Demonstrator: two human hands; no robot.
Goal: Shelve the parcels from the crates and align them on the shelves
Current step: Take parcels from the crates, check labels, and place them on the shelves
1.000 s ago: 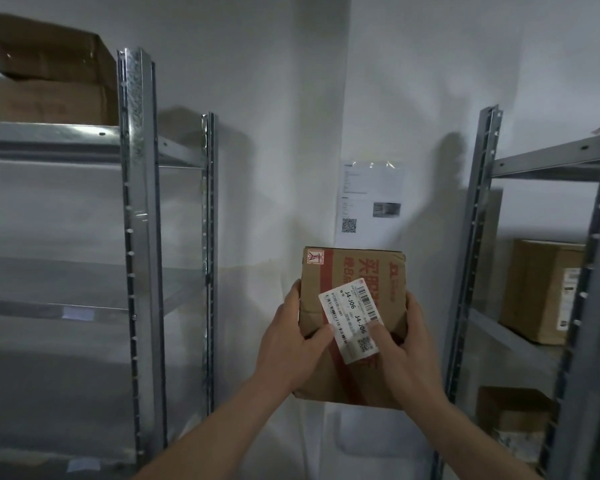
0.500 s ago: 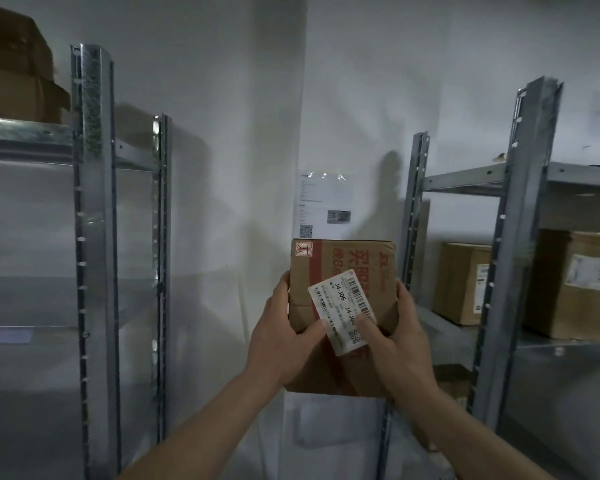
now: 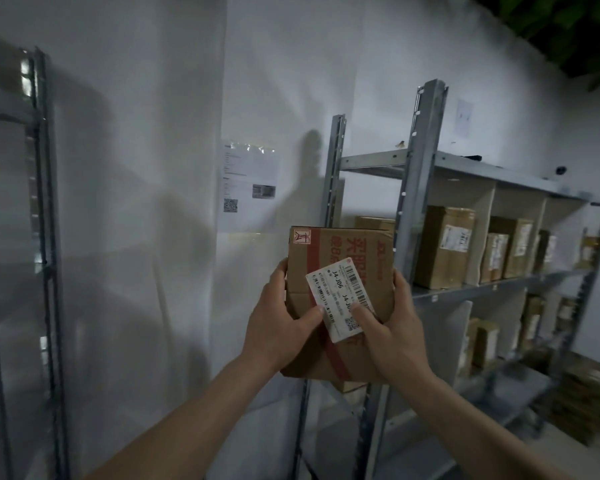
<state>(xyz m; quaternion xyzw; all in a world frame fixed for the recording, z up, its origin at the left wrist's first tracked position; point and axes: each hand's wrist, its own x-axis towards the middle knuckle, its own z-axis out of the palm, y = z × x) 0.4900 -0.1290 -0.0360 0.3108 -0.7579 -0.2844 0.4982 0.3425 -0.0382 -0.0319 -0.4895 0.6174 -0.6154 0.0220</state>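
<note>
Head view, looking up past my forearms at a white wall (image 3: 146,168) that fills most of what I see. To my right stands a grey metal shelving rack (image 3: 420,188), its uprights rising beside the wall corner and its shelves running off to the right. The middle shelf (image 3: 471,289) carries a row of brown parcels (image 3: 445,245) standing upright side by side, most with white labels facing out; more boxes sit on the shelf below, too dim to make out well. At the far left edge is the upright of a second metal rack (image 3: 40,216), blurred. A printed paper sheet (image 3: 249,183) with a QR code is stuck to the wall, just above and left of what I carry.

I hold one cardboard parcel (image 3: 340,261) up in front of me, in the air, just left of the right rack's front upright and touching no shelf. It has red tape down its face and a white shipping label (image 3: 338,292), set at a slant, reading J4-J06.

My left hand (image 3: 274,327) grips the parcel's left side, fingers wrapped behind it and thumb lying across the front up to the label's edge. My right hand (image 3: 392,334) grips the right side the same way, its thumb pressed on the label's lower corner.
</note>
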